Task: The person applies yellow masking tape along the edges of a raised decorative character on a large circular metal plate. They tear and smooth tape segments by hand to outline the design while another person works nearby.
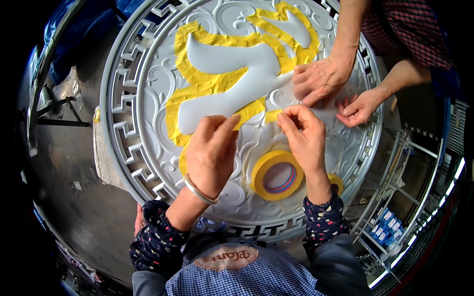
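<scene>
A round, pale grey carved panel (229,190) lies before me, with a smooth raised figure (237,86) bordered by wrinkled yellow tape (210,38). My left hand (212,153), a bangle at its wrist, is closed in a pinch at the end of a yellow tape strip (253,109) along the figure's lower edge. Between the thumb and forefinger of my right hand (303,135) is a short yellow tape piece (272,116). Below that hand a large yellow tape roll (259,178) rests on the carving. A second tape roll (337,181) is partly hidden by my right wrist.
Opposite, at the right, another person's hand (323,79) presses on the panel, and their other hand (363,106) hovers by its rim. A metal rack (395,182) with blue-and-white packets (387,227) stands at the right. Blue sheeting (64,42) and a metal frame (64,111) are at the left.
</scene>
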A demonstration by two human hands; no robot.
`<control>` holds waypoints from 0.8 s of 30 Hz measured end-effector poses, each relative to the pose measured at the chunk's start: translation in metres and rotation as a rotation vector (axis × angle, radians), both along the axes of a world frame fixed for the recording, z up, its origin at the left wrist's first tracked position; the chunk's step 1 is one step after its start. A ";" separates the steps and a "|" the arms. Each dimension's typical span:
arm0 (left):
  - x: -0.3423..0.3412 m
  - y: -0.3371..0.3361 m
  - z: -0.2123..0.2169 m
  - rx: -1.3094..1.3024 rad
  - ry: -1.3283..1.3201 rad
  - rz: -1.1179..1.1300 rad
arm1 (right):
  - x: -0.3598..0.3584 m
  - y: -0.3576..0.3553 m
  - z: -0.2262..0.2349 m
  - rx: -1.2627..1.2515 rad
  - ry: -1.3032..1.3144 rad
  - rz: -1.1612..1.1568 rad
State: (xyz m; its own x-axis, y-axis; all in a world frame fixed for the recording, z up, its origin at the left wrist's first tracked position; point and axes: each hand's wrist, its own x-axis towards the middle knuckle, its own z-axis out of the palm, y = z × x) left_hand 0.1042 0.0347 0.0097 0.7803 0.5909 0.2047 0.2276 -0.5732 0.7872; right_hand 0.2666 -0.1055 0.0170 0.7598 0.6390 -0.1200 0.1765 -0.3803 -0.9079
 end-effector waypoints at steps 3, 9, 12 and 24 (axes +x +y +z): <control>0.014 -0.007 -0.011 0.198 0.125 -0.134 | 0.011 0.009 -0.015 0.003 0.016 -0.004; 0.030 -0.014 -0.022 0.320 0.186 -0.133 | 0.016 0.017 -0.030 -0.020 -0.044 -0.033; 0.034 -0.015 -0.026 0.349 0.224 -0.131 | 0.016 0.018 -0.029 -0.064 -0.039 -0.036; 0.037 -0.015 -0.027 0.360 0.296 -0.140 | 0.012 0.024 -0.024 -0.136 -0.098 -0.059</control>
